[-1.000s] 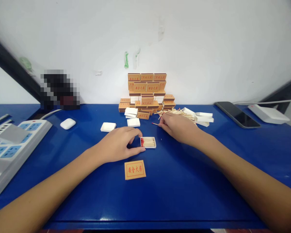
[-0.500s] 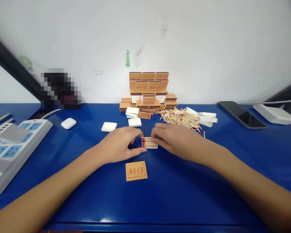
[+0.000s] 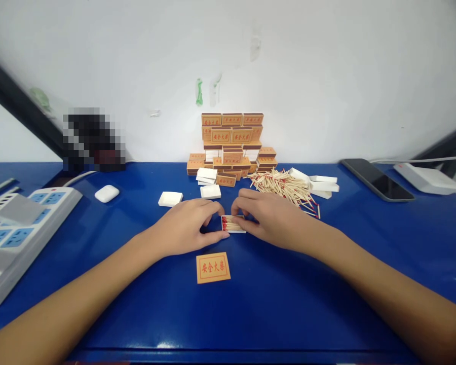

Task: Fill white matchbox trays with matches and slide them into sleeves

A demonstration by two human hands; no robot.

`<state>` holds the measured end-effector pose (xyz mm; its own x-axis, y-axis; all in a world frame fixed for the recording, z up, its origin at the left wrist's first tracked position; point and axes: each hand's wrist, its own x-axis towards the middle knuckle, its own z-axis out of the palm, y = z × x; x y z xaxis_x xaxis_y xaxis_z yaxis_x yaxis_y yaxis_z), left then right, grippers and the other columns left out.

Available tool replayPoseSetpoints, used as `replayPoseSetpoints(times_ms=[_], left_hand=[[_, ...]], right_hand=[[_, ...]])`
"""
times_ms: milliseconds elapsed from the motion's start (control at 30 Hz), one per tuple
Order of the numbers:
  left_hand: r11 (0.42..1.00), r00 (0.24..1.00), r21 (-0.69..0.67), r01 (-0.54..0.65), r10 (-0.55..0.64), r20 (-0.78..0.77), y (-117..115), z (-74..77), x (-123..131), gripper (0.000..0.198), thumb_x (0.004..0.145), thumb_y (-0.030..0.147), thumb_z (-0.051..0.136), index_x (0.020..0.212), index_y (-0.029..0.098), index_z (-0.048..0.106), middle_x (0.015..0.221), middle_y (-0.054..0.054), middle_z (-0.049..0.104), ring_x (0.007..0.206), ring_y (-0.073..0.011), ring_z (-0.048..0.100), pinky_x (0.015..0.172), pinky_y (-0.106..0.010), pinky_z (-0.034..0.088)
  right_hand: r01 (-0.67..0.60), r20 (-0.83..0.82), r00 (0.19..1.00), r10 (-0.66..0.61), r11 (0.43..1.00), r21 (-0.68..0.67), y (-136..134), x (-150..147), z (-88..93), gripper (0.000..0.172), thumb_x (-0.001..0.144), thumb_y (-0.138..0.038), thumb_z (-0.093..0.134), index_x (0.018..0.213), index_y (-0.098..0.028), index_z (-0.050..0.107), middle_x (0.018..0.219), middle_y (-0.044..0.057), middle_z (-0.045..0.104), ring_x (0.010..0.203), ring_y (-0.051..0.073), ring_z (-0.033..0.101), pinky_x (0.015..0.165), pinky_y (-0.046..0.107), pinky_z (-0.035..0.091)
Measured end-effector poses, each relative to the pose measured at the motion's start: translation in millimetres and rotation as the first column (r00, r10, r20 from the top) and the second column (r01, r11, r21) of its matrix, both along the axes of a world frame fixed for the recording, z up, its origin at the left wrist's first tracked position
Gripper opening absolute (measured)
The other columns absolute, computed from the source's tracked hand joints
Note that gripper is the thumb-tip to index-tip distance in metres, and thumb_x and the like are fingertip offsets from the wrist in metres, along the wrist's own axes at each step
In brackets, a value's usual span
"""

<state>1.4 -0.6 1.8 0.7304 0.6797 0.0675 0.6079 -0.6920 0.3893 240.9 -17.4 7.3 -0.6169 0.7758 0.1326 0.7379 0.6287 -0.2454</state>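
Observation:
A small white matchbox tray (image 3: 240, 232) lies on the blue table, filled with red-headed matches (image 3: 228, 224) laid lengthwise, heads to the left. My left hand (image 3: 190, 226) holds the tray's left end, thumb at the near side and curled index finger at the far side. From the right, my right hand (image 3: 268, 218) reaches over the tray, its closed fingertips on the matches and covering the right part. Nearer me lies an orange matchbox sleeve (image 3: 213, 267), flat with its red lettering up.
Behind my hands stand stacked orange matchboxes (image 3: 231, 136), with a heap of loose matches (image 3: 285, 186) to their right. White trays (image 3: 323, 186) lie beyond the heap, another tray (image 3: 171, 198) at left. A power strip (image 3: 41, 228), white case (image 3: 107, 193) and phone (image 3: 376, 179) flank the area.
My right hand has shifted slightly left, its fingertips further over the matches in the tray. My left hand and the sleeve have stayed put.

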Motion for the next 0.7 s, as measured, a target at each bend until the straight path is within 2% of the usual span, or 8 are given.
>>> replayPoseSetpoints(times_ms=[133,400,700], left_hand=[[1.0,1.0,0.007,0.005,-0.005,0.001,0.3,-0.5,-0.3,0.031,0.095,0.049,0.07,0.103,0.02,0.064,0.08,0.001,0.059,0.076,-0.0184,0.057,0.066,-0.031,0.039],[1.0,1.0,0.011,0.001,-0.002,0.007,-0.2,-1.4,-1.2,0.031,0.095,0.049,0.07,0.103,0.02,0.064,0.079,0.001,0.058,0.075,-0.0182,0.057,0.065,-0.031,0.038],[1.0,1.0,0.008,-0.002,0.002,0.0,0.5,-0.6,0.6,0.032,0.095,0.05,0.07,0.1,0.02,0.062,0.078,0.001,0.058,0.075,-0.0181,0.056,0.065,-0.03,0.037]], right_hand=[[0.003,0.005,1.0,-0.003,1.0,-0.009,-2.2,-1.2,0.4,0.008,0.102,-0.023,0.059,0.101,-0.018,0.065,0.102,0.004,0.064,0.074,0.014,0.057,0.063,0.03,0.037],[-0.008,0.016,1.0,0.008,0.999,-0.051,-1.0,-1.5,-1.5,0.014,0.104,-0.027,0.056,0.094,-0.018,0.061,0.099,0.004,0.063,0.073,0.014,0.058,0.064,0.029,0.038],[-0.014,0.042,0.999,0.012,0.999,0.037,-0.5,-1.0,-0.6,0.016,0.105,-0.025,0.053,0.1,-0.018,0.066,0.1,0.006,0.065,0.074,0.015,0.057,0.062,0.029,0.033]])
